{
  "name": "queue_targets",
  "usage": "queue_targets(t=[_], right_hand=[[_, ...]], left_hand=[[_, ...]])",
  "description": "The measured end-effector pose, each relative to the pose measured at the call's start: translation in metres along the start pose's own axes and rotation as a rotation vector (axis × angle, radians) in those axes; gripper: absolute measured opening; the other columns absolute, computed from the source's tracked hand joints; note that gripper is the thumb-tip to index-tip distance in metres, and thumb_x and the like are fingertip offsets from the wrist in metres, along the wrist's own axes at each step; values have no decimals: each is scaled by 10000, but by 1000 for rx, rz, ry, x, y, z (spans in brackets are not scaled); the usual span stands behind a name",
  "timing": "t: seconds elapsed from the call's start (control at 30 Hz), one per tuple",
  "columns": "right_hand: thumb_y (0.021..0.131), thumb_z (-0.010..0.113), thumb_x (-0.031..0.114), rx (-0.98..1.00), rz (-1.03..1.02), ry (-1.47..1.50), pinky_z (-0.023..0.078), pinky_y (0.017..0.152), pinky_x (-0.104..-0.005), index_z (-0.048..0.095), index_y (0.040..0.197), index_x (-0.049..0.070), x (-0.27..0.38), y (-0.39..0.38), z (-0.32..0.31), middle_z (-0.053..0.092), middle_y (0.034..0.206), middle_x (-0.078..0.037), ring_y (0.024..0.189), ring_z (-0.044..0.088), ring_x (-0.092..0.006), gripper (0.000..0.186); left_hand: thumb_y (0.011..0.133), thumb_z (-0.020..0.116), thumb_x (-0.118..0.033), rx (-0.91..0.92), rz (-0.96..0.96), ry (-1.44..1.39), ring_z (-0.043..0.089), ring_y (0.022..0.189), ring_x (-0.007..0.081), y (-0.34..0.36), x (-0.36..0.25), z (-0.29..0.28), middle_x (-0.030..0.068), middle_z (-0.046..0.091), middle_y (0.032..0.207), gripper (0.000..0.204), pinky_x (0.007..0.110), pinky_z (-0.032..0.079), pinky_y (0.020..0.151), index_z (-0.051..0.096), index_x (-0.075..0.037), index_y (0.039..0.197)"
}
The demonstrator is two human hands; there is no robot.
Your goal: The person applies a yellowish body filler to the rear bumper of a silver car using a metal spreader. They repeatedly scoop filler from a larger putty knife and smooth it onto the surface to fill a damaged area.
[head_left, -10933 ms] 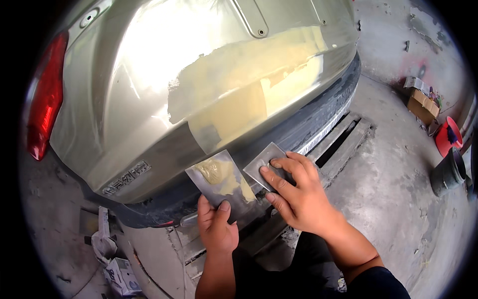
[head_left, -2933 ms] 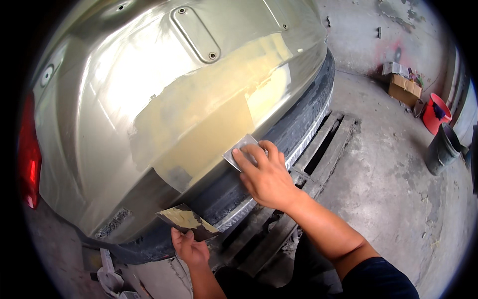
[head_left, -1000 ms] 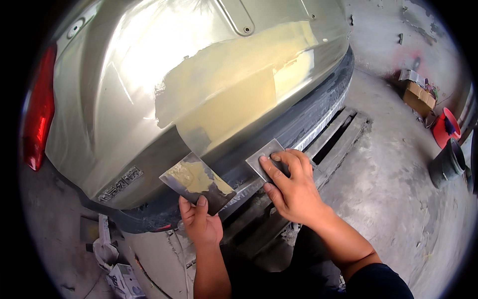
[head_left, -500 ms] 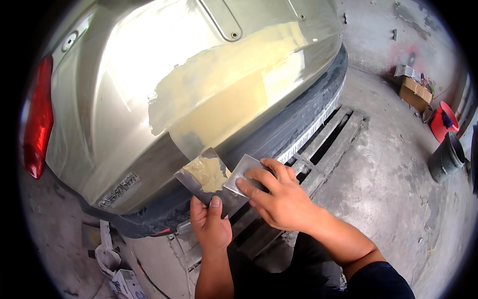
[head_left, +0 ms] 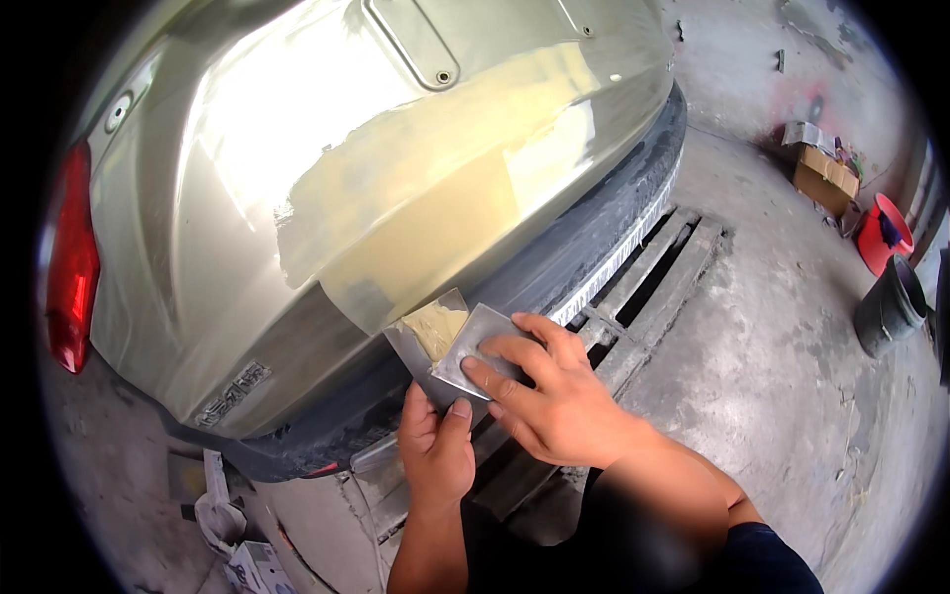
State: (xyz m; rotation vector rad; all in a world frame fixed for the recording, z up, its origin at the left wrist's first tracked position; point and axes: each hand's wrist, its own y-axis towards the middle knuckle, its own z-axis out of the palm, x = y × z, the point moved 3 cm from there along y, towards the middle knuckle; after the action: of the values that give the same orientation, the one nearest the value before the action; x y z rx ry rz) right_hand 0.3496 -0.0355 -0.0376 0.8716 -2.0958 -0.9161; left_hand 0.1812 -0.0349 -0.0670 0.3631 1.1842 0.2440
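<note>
My left hand [head_left: 435, 450] grips the lower end of a flat grey putty spreader [head_left: 404, 348], thumb on top. Cream body filler [head_left: 436, 327] lies on its upper face. In my right hand [head_left: 569, 396] is a second grey putty spreader [head_left: 477, 333], its fingers spread along the top of the blade. That blade overlaps the first one and covers part of the filler. Just beyond both hands is the car's tailgate [head_left: 148, 257], with a broad cream filler patch [head_left: 416, 223] over its lower part. The dark bumper [head_left: 529, 272] runs below it.
Under the bumper lies a slatted wooden pallet [head_left: 683, 257] on the concrete floor. At the far right stand a cardboard box [head_left: 826, 181], a red bucket [head_left: 881, 238] and a dark bucket [head_left: 889, 315]. A red tail light [head_left: 71, 267] is at the left.
Both hands have shifted slightly right. The right spreader has slid further over the left one and now covers more of the filler. The car sits a little further left in view.
</note>
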Motion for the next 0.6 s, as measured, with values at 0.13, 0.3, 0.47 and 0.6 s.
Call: queue_targets(t=[0.13, 0.3, 0.47, 0.6], right_hand=[[822, 731, 95, 74, 41, 19, 432, 1018, -524, 668, 1323, 75, -17, -12, -2, 553, 1353, -127, 1286, 472, -444, 505], [880, 700, 98, -56, 187, -39, 411, 1069, -541, 616, 1370, 66, -64, -9, -27, 523, 1423, -140, 1302, 455, -453, 497], [915, 669, 133, -149, 219, -293, 413, 1064, -559, 569, 1410, 86, -111, 29, -47, 494, 1482, -129, 1310, 453, -459, 507], [917, 665, 124, -193, 134, -404, 414, 1050, -550, 558, 1430, 107, -122, 60, -51, 489, 1506, -125, 1290, 461, -464, 524]], left_hand=[[1012, 555, 17, 3, 45, 250, 577, 1190, 151, 4, 6, -7, 97, 609, 1330, 453, 301, 425, 1064, 482, 54, 1458], [1029, 588, -38, 13, 203, 339, 598, 1093, 116, 28, 8, -37, 74, 656, 1241, 339, 272, 450, 991, 560, 49, 1355], [936, 618, 38, 13, 205, 287, 636, 1083, 151, 42, 20, -77, 112, 687, 1202, 381, 277, 467, 975, 561, 75, 1311], [914, 635, 44, 32, 216, 229, 647, 1092, 168, 45, 26, -81, 127, 686, 1203, 404, 294, 478, 978, 556, 82, 1308]])
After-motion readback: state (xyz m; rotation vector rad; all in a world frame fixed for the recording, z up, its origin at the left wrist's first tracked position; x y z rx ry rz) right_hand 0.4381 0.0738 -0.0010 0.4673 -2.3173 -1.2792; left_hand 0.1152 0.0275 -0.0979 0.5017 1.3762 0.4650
